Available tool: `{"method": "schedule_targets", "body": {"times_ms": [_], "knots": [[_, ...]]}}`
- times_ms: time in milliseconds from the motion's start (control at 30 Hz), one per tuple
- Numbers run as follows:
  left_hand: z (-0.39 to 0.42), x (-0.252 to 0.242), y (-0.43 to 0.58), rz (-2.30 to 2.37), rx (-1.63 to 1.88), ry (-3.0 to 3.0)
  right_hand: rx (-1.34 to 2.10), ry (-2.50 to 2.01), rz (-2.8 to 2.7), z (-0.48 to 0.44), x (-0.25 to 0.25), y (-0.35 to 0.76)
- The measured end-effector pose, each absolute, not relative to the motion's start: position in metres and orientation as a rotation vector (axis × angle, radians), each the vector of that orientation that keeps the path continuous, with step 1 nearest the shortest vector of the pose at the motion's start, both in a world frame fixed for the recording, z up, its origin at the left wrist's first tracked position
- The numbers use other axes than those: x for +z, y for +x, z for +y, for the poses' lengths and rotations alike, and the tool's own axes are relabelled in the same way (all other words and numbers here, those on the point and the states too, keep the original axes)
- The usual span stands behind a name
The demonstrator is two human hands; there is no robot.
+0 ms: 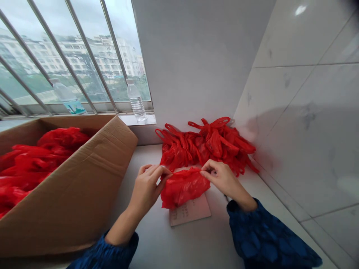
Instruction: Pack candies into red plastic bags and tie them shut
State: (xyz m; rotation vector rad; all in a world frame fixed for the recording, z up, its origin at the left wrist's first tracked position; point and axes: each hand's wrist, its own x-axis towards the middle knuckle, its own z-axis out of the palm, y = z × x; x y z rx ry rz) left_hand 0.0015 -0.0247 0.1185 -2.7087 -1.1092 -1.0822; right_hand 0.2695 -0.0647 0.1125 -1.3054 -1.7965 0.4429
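Note:
A crumpled red plastic bag [183, 188] is stretched sideways between both hands, above the white tabletop. My left hand [148, 185] pinches its upper left corner between thumb and fingers. At the upper right corner, my right hand [220, 177] grips the bag in the same pinching way. Under the bag lies a pale booklet or card [193, 209] with faint handwriting, partly covered. Just behind the hands sits a heap of red plastic bags [207, 144], bunched, with their handle loops sticking up against the wall.
On the left stands a large open cardboard box [84, 186] full of red bags [47, 157]. A clear water bottle [136, 101] and a labelled bottle [68, 98] stand by the barred window. The tiled wall [314, 149] borders the table [157, 239] on the right.

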Motion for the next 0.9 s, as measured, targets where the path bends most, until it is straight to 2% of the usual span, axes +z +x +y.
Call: {"method": "schedule_targets", "body": {"times_ms": [167,267,400,500,733,900], "knots": [[-0.028,0.127,-0.001,-1.218,-1.08,-2.763,0.578,-1.328,-1.808,-0.068,0.117,0.284],[-0.044,0.133,0.012,-1.102,-1.069,-2.817,0.661,-1.288,-1.819,-0.074,0.122,0.274],[-0.053,0.127,0.023,-0.927,-0.763,-2.84,0.764,-1.249,-1.822,-0.079,0.122,0.253],[-0.047,0.117,0.021,-0.929,-0.656,-2.834,0.668,-1.352,-1.877,-0.08,0.118,0.241],[-0.043,0.117,0.018,-0.824,-0.884,-2.911,0.526,-1.312,-1.927,-0.078,0.117,0.232],[-0.039,0.126,0.004,-0.851,-0.985,-2.851,0.367,-1.382,-1.671,-0.072,0.12,0.263]]}}
